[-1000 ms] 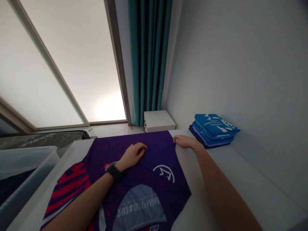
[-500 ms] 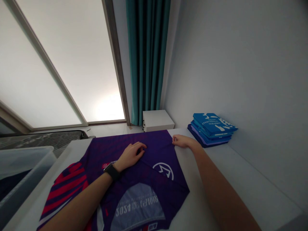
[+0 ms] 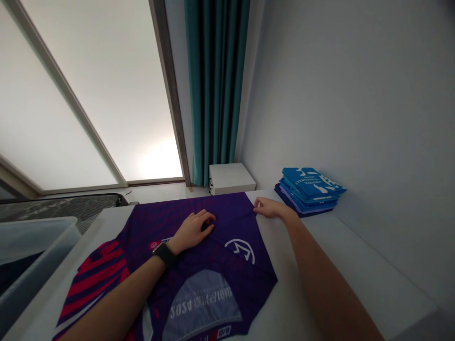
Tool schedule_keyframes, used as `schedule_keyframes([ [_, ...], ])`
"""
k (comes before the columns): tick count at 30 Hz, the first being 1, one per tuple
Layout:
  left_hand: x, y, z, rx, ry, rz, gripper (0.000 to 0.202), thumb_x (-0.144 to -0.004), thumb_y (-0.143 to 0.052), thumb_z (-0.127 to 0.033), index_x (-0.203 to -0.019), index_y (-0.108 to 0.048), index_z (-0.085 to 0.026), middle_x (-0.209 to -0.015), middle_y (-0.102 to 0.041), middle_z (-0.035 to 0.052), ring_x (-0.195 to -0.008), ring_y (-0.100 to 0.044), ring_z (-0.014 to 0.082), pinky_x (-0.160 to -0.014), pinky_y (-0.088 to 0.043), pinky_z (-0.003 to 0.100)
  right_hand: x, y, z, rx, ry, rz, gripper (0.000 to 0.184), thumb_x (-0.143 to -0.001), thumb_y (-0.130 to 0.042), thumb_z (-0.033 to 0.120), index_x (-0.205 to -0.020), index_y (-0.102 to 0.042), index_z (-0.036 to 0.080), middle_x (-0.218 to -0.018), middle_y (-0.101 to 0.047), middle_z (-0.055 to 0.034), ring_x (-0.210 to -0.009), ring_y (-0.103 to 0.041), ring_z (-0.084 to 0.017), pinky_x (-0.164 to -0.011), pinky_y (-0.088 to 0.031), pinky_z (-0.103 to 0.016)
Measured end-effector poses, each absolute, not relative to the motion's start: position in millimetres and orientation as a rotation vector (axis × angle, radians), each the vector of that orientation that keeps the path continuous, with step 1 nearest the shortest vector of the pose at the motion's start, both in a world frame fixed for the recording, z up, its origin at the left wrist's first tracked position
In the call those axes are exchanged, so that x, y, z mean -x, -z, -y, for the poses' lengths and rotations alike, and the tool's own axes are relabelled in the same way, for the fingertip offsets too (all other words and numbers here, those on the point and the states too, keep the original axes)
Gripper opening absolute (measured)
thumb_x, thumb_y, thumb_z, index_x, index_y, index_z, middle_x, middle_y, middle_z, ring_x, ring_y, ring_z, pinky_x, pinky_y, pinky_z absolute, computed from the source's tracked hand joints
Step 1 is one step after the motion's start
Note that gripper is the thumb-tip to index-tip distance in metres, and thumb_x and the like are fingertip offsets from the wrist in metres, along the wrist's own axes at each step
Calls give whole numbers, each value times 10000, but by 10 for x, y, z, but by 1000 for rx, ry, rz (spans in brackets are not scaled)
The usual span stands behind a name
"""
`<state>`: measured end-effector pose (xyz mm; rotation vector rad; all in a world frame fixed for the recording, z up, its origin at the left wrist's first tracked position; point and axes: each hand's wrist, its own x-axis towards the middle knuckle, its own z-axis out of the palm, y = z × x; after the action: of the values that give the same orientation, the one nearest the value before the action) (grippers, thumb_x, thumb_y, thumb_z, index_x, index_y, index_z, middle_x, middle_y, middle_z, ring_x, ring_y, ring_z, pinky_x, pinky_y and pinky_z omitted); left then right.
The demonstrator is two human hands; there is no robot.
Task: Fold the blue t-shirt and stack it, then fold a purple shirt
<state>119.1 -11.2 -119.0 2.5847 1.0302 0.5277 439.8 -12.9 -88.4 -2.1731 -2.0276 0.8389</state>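
Note:
A purple T-shirt (image 3: 227,215) with red stripes on the sleeve lies spread over the white table, a white emblem and "2024" lettering showing. Its right side is folded inward. My left hand (image 3: 194,230), with a black watch on the wrist, rests on the middle of the shirt, fingers loosely bent and apart from the thumb, holding nothing. At the shirt's right edge, near the far corner, my right hand (image 3: 269,207) pinches the fabric between thumb and fingers. My left forearm covers part of the shirt's left side.
Folded blue and purple garments (image 3: 309,189) are stacked by the wall, right of my right hand. To the left stands a translucent plastic bin (image 3: 67,237) with dark cloth inside. Beyond the table (image 3: 284,265) are a white cabinet (image 3: 232,175) and a teal curtain (image 3: 216,94).
The view has shifted very slightly. Both hands stay at about the same spots on the shirt, and the right hand still pinches its edge.

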Motion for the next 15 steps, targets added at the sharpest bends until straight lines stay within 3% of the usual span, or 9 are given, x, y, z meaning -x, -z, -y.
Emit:
schedule_keyframes([
  [5, -1190, 1202, 113, -2606, -541, -1017, 207, -906, -460, -290, -1045, -603, -235, -953, -618, 27, -834, -597, 181, -810, -416, 329, -4295, 876, 284, 2138, -681, 2021, 222, -883, -550, 265, -1086, -540, 177, -749, -609, -1, -701, -564, -151, -643, -387, -236],
  [9, -1191, 1206, 115, -2596, -539, -1023, 200, -904, -459, -272, -1040, -602, -236, -954, -615, 23, -814, -600, 177, -816, -418, 333, -4150, 1008, 596, 1986, -239, 2052, 257, -900, -485, 242, -1120, -569, 140, -1018, -623, -121, -986, -562, -225, -887, -416, -328],
  [12, -1198, 1202, 113, -2596, -531, -1028, 203, -906, -450, -274, -1032, -604, -232, -952, -617, 26, -811, -599, 177, -817, -419, 335, -4039, 1159, 922, 1831, -88, 2134, 400, -927, -438, 292, -1292, -527, 155, -1298, -536, -160, -1223, -471, -265, -1038, -360, -402],
  [15, -1205, 1190, 113, -2604, -522, -1030, 209, -907, -441, -276, -1025, -607, -231, -962, -620, 31, -814, -595, 179, -819, -419, 337, -3966, 1292, 1233, 1739, -141, 2280, 510, -963, -366, 353, -1454, -390, 215, -1524, -362, -103, -1404, -307, -245, -1138, -271, -430],
])
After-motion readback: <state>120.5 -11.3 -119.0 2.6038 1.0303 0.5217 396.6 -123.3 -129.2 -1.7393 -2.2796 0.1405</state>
